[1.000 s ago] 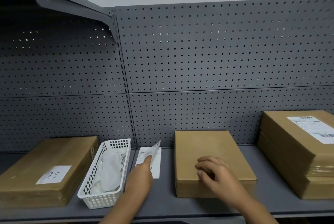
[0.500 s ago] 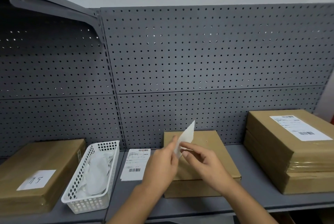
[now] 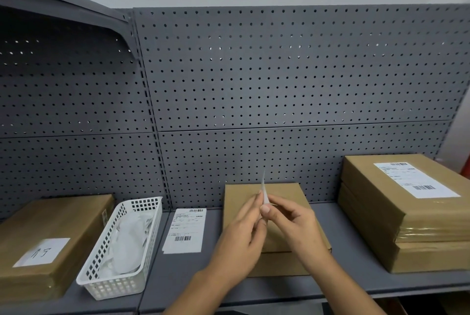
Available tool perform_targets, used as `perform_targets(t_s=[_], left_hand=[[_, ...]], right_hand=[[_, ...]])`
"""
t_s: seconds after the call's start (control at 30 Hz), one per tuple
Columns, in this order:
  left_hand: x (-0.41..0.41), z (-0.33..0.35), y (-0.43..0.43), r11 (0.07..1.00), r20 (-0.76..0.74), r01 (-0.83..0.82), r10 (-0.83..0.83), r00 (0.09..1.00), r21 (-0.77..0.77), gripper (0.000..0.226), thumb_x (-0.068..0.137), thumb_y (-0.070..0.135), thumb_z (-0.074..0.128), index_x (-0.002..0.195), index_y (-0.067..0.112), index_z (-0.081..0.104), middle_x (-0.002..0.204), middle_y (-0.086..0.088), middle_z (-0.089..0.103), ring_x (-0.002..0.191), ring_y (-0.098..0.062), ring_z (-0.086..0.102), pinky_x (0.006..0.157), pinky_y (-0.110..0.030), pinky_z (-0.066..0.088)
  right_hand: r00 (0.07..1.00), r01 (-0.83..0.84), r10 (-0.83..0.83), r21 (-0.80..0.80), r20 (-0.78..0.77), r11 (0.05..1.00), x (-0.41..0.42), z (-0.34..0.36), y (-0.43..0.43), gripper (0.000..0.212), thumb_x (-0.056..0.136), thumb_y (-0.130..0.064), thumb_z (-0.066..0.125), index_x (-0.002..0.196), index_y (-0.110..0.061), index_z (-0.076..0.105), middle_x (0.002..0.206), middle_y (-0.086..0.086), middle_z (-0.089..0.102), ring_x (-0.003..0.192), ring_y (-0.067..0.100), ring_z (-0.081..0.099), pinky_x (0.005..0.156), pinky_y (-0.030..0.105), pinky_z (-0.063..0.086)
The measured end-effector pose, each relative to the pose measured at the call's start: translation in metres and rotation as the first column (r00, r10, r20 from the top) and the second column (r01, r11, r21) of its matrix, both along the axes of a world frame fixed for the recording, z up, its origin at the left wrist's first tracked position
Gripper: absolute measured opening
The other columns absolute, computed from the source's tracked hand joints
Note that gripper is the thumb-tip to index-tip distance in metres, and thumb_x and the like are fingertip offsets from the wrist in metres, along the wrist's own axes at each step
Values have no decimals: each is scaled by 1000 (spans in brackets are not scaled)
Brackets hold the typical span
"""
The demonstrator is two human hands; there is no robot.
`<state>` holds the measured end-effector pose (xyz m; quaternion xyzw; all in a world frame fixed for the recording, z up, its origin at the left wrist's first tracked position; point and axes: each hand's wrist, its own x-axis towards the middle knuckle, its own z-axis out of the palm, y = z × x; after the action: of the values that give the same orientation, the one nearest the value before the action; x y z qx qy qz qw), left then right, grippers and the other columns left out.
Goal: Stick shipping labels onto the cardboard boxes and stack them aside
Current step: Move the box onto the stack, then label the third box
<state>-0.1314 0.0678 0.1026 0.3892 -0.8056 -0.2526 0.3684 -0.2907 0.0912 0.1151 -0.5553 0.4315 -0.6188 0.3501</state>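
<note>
A plain cardboard box (image 3: pixel 287 195) lies flat in the middle of the grey shelf (image 3: pixel 330 286). Above it, my left hand (image 3: pixel 240 241) and my right hand (image 3: pixel 292 225) both pinch a white shipping label (image 3: pixel 264 192), which stands upright and edge-on to the camera. Another shipping label (image 3: pixel 185 230) lies flat on the shelf just left of the box. At the right stands a stack of two cardboard boxes (image 3: pixel 407 213) with a label stuck on the top one.
A white plastic basket (image 3: pixel 101 258) with white backing sheets sits left of the loose label. A cardboard box (image 3: pixel 48 236) with a handwritten note lies at the far left. Grey pegboard (image 3: pixel 279 86) closes the back.
My left hand lifted a label from the shelf and brought it over the middle box. My right hand left the box top and took hold of the label too.
</note>
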Motion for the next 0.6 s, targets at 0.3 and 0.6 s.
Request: perform_targets(t_s=[0.3, 0.6], left_hand=[[-5, -2, 5, 1000, -74, -14, 13, 997, -10, 52, 112, 25, 39, 161, 39, 32, 162, 28, 35, 147, 13, 30, 121, -16, 29], [-4, 6, 2, 999, -121, 10, -15, 993, -42, 49, 109, 23, 46, 157, 34, 44, 153, 31, 46, 137, 4, 50, 111, -25, 46]], right_hand=[[999, 12, -11, -25, 49, 1000, -7, -7, -5, 26, 91, -2, 71, 117, -3, 75, 118, 16, 72, 103, 23, 74, 85, 26, 60], [998, 0, 3, -62, 61, 998, -16, -12, -12, 27, 90, -5, 72, 116, -5, 78, 118, 12, 73, 95, 37, 68, 79, 30, 59]])
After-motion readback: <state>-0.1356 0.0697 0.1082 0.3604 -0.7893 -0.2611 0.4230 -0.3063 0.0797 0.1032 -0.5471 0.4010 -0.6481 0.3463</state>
